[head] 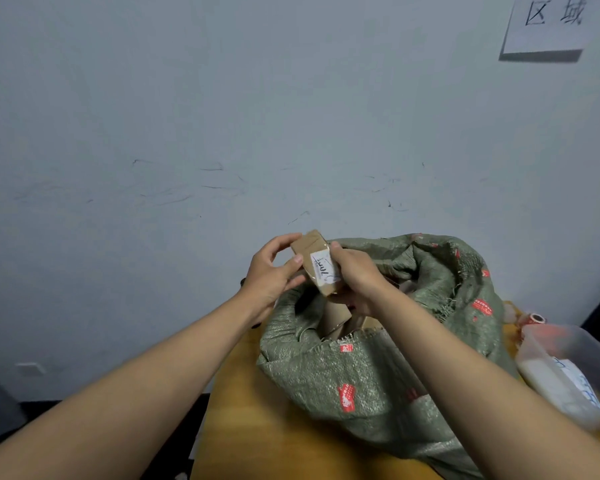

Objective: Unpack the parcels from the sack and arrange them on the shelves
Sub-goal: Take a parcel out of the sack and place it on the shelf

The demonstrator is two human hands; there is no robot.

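2 bare hands hold 1 small parcel (317, 263) above the open mouth of the sack (368, 368). Left hand (272, 273): fingers curled over the parcel's upper left edge, thumb pressed against its near face, so the grip is closed on the parcel. The parcel is a flat brown cardboard packet, tilted, sealed with clear tape and bearing a white label (324, 268) with handwritten black marks that cannot be read. Right hand (355, 275): thumb along the parcel's right edge, fingers wrapped behind and beneath it, the grip likewise closed on the parcel, which lies between the 2 hands. The sack, of green woven material with red printed marks, stands slumped on the yellow tabletop (243, 417); several more brown parcels (340, 320) show inside its opening. Further right, a translucent plastic box (568, 368) holds white contents and a labelled item, blurred. A paper sign (548, 26) hangs on the wall at upper right.
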